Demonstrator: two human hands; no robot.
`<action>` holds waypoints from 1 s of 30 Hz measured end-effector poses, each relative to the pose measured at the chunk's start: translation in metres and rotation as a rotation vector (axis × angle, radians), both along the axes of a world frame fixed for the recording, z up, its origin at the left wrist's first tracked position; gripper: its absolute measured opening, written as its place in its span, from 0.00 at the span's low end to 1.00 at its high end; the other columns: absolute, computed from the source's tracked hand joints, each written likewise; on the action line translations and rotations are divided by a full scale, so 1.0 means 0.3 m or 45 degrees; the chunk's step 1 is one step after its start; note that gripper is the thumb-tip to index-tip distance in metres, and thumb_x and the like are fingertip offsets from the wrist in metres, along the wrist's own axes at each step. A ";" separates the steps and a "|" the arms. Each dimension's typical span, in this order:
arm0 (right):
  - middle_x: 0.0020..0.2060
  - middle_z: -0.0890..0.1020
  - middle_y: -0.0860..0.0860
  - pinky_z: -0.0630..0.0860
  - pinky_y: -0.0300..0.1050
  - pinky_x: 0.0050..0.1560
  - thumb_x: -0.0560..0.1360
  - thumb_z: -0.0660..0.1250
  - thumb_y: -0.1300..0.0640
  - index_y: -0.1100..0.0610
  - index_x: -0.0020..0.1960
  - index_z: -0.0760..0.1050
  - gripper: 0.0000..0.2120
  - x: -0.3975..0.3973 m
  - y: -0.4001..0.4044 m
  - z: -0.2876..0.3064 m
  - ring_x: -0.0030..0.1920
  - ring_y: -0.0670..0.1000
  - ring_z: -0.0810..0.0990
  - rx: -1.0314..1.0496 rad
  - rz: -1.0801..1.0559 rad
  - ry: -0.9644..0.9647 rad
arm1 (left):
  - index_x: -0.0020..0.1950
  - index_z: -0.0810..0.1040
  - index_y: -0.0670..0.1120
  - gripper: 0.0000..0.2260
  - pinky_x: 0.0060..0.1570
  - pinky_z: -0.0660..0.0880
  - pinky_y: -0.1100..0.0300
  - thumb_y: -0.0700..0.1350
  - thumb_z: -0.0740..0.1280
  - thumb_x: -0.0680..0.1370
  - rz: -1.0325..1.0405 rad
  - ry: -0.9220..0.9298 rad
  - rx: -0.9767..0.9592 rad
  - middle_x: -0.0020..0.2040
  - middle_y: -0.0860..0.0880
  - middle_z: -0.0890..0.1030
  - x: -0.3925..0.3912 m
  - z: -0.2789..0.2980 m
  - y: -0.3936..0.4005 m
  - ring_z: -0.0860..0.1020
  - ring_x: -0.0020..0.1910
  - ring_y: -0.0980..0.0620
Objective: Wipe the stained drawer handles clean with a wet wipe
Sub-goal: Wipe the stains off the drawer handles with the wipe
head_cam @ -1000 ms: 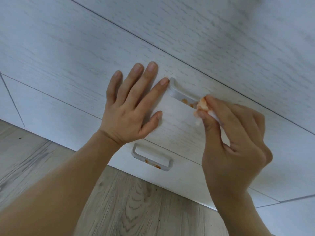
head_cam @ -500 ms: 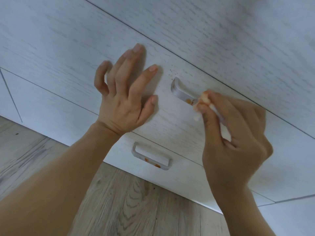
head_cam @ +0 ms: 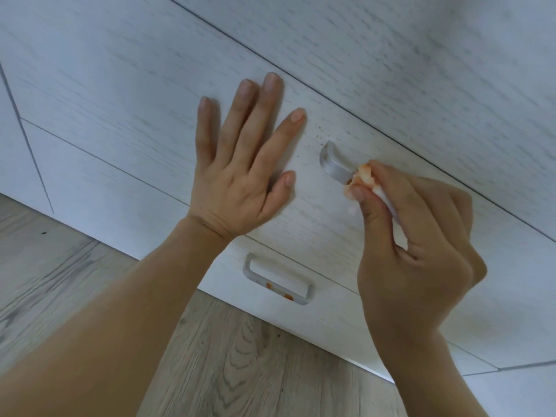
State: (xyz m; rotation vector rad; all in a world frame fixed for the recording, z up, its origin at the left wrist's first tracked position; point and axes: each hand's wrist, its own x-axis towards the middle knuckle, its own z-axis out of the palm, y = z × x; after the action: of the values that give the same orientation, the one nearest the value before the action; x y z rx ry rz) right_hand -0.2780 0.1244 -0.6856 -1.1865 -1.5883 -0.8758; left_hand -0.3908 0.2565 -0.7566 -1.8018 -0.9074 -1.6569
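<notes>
My left hand (head_cam: 240, 164) lies flat with spread fingers on the white drawer front (head_cam: 120, 121), left of the upper metal handle (head_cam: 332, 164). My right hand (head_cam: 412, 245) pinches a wet wipe (head_cam: 362, 179), smeared orange, against that handle's bar; most of the bar is hidden behind the hand. The handle's left end looks free of stain. Small brown specks dot the drawer front just above it. The lower handle (head_cam: 278, 282) on the drawer below carries two orange-red stains on its bar.
White wood-grain drawer fronts fill the upper view, with another cabinet panel (head_cam: 12, 152) at the far left. A grey wood-pattern floor (head_cam: 225, 365) runs below the drawers.
My left hand lifted off the drawer front with fingers curled, then came back down flat, a little further left of the handle. My right hand stays on the upper handle with the wipe.
</notes>
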 end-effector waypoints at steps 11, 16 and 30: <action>0.44 0.79 0.46 0.72 0.34 0.48 0.74 0.70 0.60 0.60 0.52 0.79 0.08 -0.010 0.006 0.010 0.44 0.46 0.76 -0.007 0.022 0.024 | 0.73 0.61 0.44 0.23 0.73 0.48 0.47 0.52 0.49 0.80 -0.011 -0.044 0.055 0.70 0.39 0.61 0.008 -0.001 0.011 0.48 0.76 0.52; 0.43 0.80 0.47 0.75 0.44 0.44 0.74 0.71 0.59 0.58 0.53 0.76 0.09 0.008 -0.009 0.003 0.43 0.50 0.78 0.019 0.021 -0.024 | 0.73 0.61 0.44 0.23 0.73 0.48 0.47 0.52 0.50 0.80 -0.012 -0.047 0.064 0.70 0.39 0.61 0.007 -0.002 0.013 0.49 0.76 0.52; 0.41 0.77 0.40 0.74 0.35 0.40 0.75 0.68 0.56 0.54 0.50 0.79 0.05 -0.089 0.029 0.053 0.42 0.44 0.76 -0.079 -0.005 0.141 | 0.73 0.61 0.45 0.24 0.74 0.49 0.48 0.53 0.50 0.79 0.022 -0.060 0.081 0.70 0.40 0.63 0.012 -0.002 0.014 0.49 0.77 0.52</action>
State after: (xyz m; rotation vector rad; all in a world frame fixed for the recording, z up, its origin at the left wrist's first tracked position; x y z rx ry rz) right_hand -0.3049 0.1331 -0.6698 -1.2602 -1.5336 -0.7552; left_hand -0.3871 0.2608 -0.7571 -1.7146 -0.8778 -1.7048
